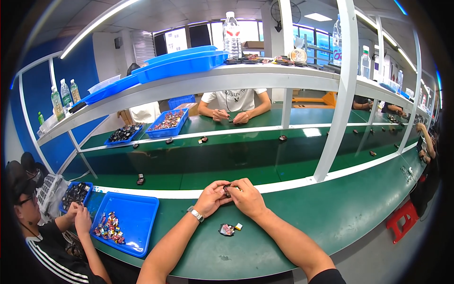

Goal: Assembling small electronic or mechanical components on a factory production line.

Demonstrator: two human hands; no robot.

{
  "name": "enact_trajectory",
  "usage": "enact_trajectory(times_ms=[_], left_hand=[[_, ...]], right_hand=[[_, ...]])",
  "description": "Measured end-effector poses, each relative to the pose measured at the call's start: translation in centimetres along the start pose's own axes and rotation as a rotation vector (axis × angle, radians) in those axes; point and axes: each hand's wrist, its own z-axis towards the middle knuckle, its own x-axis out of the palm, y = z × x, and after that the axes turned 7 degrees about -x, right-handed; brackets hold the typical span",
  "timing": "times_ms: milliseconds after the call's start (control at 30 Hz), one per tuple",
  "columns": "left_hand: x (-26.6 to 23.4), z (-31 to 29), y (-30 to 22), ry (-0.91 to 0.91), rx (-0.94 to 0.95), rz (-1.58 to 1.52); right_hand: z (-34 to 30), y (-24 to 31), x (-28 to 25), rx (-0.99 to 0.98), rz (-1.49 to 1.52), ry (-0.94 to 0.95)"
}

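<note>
**Two bare hands close in on one small dark part**

We're right over the dark green work surface (pixel 302 208), and here the left hand (pixel 211 199) and the right hand (pixel 249 199) meet, both with fingers pinched narrow on a small dark reddish component (pixel 227 191), near the white rail. Fingertips cover much of it, so we can't make out its full shape.

Between the forearms we spot a flat dark-and-pink component with a pale yellow square piece (pixel 227 230), lying loose.

Now the containers! Left of us, a shallow blue plastic tray (pixel 143 211) holds a jumble of small red, gold and white pieces (pixel 109 229), heaped toward its left side, much of its floor bare. Beyond it, by a co-worker's hands, a smaller blue tray (pixel 90 188) brims with black parts (pixel 74 193). Across the bench, a blue plastic bin (pixel 166 133) carries a full load of reddish-brown pieces (pixel 167 119), beside a blue tray piled with black parts.
</note>
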Motion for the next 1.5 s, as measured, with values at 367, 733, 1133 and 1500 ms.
enact_trajectory(times_ms=[367, 733, 1133, 1500], left_hand=[[0.1, 0.0, 0.0, -0.03, -0.015, 0.021], [0.1, 0.0, 0.1, -0.03, -0.036, 0.044], [0.0, 0.1, 0.2, -0.004, -0.008, -0.008], [0.1, 0.0, 0.0, -0.03, 0.002, -0.006]], right_hand=[[-0.1, 0.0, 0.5, -0.006, -0.016, -0.004], [-0.6, -0.1, 1.2, 0.033, -0.086, 0.003], [-0.4, 0.3, 1.1, 0.013, -0.113, -0.074], [-0.4, 0.0, 1.1, -0.124, -0.226, -0.027]])
